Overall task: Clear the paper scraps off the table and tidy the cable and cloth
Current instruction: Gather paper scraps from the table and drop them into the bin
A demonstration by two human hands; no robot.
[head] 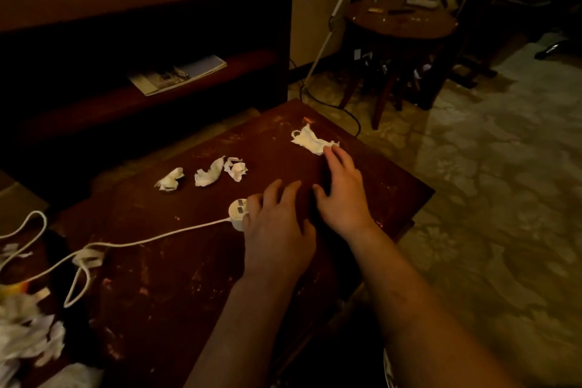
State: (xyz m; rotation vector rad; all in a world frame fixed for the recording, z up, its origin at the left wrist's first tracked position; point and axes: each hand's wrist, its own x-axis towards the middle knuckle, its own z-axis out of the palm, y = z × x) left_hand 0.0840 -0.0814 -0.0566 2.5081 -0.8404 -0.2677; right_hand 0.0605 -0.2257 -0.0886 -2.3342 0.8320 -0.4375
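Observation:
On the dark wooden table (pixel 189 277) lie three crumpled paper scraps (pixel 217 172) near the far left edge and a bigger white scrap (pixel 310 139) near the far corner. My right hand (pixel 343 192) lies flat on the table, its fingertips just short of the bigger scrap. My left hand (pixel 277 224) rests with spread fingers beside the round white plug (pixel 237 209), the little finger touching it. The white cable (pixel 132 242) runs from the plug leftward across the table to a tied loop (pixel 86 257). I cannot pick out a cloth.
More crumpled paper (pixel 25 334) is piled at the near left edge. A low dark shelf unit (pixel 141 25) with a magazine (pixel 176 74) stands beyond the table. A round side table (pixel 400 22) and a white pole (pixel 333 19) are at the back right, on patterned floor (pixel 504 198).

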